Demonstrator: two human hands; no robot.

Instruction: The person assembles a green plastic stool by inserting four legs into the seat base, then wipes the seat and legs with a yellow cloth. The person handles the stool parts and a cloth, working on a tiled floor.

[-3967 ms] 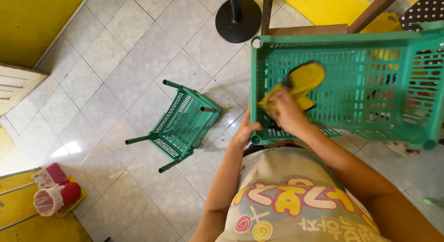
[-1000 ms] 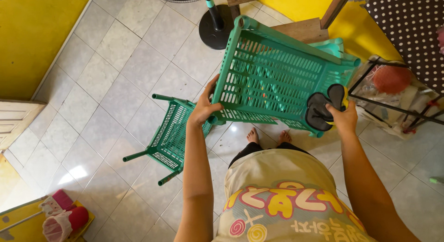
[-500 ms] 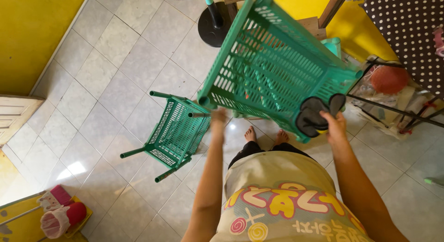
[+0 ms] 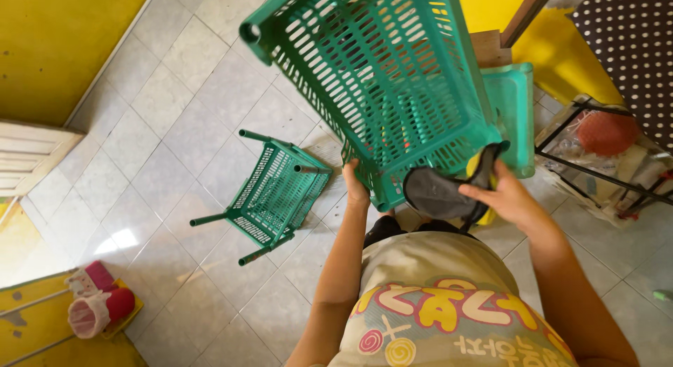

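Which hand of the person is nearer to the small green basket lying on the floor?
The left hand. It grips the near edge of the big green basket, just right of the small green basket. The right hand, holding a cloth, is farther right.

- green slotted plastic basket [image 4: 382, 79]: large, held up off the floor, steeply tilted, far corner upper left, near edge low
- cloth [image 4: 449, 188]: grey-black with yellow, bunched against the basket's near right corner
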